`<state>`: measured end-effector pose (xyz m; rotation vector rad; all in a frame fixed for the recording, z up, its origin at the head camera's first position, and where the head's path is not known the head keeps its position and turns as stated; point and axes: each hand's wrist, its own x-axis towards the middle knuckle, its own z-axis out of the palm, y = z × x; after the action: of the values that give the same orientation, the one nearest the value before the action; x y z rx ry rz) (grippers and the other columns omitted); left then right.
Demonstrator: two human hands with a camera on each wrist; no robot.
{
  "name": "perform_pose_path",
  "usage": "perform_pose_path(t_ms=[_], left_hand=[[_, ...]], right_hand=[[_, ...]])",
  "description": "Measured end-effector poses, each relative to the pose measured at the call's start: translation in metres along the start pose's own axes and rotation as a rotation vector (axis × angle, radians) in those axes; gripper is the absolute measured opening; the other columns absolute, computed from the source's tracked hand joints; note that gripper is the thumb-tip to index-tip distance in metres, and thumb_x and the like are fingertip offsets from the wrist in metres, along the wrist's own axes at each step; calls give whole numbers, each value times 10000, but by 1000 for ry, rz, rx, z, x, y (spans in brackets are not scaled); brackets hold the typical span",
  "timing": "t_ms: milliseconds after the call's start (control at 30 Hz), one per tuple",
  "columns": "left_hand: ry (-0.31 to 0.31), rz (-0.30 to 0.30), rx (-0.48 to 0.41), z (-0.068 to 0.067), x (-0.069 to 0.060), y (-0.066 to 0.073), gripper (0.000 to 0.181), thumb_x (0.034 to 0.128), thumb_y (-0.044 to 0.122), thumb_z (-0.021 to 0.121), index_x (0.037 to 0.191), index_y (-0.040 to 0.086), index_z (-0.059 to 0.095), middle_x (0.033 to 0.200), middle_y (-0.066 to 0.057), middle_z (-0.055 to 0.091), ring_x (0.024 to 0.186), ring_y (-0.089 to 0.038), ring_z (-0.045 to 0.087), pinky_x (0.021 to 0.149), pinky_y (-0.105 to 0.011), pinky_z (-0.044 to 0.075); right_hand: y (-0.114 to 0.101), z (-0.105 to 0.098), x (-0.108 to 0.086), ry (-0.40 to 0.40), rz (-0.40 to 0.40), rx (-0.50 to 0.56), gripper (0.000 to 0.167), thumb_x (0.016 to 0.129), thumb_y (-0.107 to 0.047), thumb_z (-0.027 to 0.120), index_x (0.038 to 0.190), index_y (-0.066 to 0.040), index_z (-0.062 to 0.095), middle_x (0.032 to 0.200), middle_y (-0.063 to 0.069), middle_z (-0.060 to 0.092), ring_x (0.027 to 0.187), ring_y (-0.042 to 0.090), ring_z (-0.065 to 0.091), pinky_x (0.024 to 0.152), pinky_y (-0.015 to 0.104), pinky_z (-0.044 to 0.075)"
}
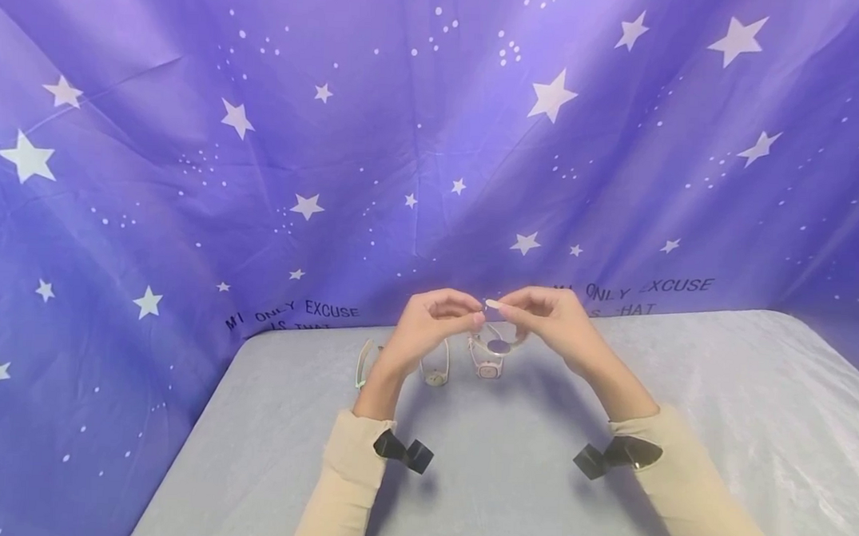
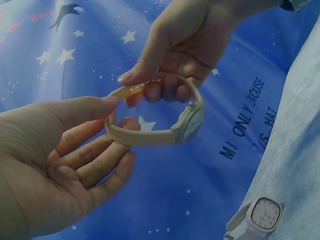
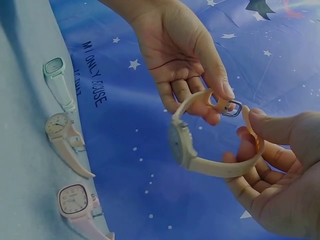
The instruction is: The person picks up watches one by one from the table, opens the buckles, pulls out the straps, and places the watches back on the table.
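A cream wristwatch (image 1: 498, 348) with a round face hangs in the air between both hands, its strap bent into a loop. My left hand (image 1: 430, 328) pinches the strap end with the metal buckle (image 3: 233, 108) between thumb and fingers. The strap's other end, with the holes, is pinched by my right hand (image 1: 556, 325). In the right wrist view the free strap tip stands close to the buckle. Whether the tip touches the buckle, I cannot tell.
On the grey cloth-covered table (image 1: 499, 479) lie a pink square watch (image 3: 73, 201), a beige round watch (image 3: 57, 126) and a pale green watch (image 3: 55, 66) in a row. Behind the table hangs a purple star-patterned curtain (image 1: 377, 138).
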<state>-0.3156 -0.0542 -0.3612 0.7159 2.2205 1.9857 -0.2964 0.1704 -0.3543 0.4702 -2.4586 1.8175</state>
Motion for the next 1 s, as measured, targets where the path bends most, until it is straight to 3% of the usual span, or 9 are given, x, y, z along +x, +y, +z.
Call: perform_pose_path(t_ms=[200, 400, 533, 733, 1000], left_hand=[[-31, 39, -47, 12, -3, 5, 259, 913, 77, 746, 1145, -14, 675, 1045, -140, 775, 909, -161, 750, 957, -363, 596], [-40, 56, -83, 21, -8, 13, 218, 966, 84, 683, 1157, 5, 616, 1070, -228, 758, 924, -189, 753, 971, -379, 589], [-55, 44, -85, 28, -8, 21, 209, 992, 126, 662, 1163, 32, 588, 1127, -249, 741, 979, -221, 758, 977, -374, 584], [-45, 35, -118, 38, 0, 33, 192, 996, 119, 654, 1144, 28, 573, 1199, -272, 709, 1070, -354, 737, 970, -362, 592], [-50, -3, -167, 49, 14, 42, 201, 1003, 61, 626, 1160, -39, 552, 1234, -299, 676, 1109, -441, 698, 944, -425, 606]], right_hand=[[-5, -4, -5, 19, -30, 57, 271, 974, -191, 695, 1168, -1, 692, 899, -90, 759, 792, 133, 710, 817, 300, 601], [-15, -11, -11, 12, -86, 151, 186, 1000, -176, 657, 1161, -86, 677, 957, -46, 778, 886, 136, 766, 917, 258, 592], [-21, -19, -12, 9, -121, 182, 140, 1027, -176, 615, 1145, -110, 652, 968, -53, 780, 901, 145, 768, 912, 271, 601], [-25, -35, -14, -1, -97, 197, 163, 1069, -242, 539, 1161, -116, 586, 1023, -60, 781, 969, 154, 761, 909, 294, 607], [-23, -54, -15, -18, -31, 313, 189, 1075, -226, 522, 1180, -69, 511, 1018, -27, 784, 951, 144, 767, 874, 318, 623]])
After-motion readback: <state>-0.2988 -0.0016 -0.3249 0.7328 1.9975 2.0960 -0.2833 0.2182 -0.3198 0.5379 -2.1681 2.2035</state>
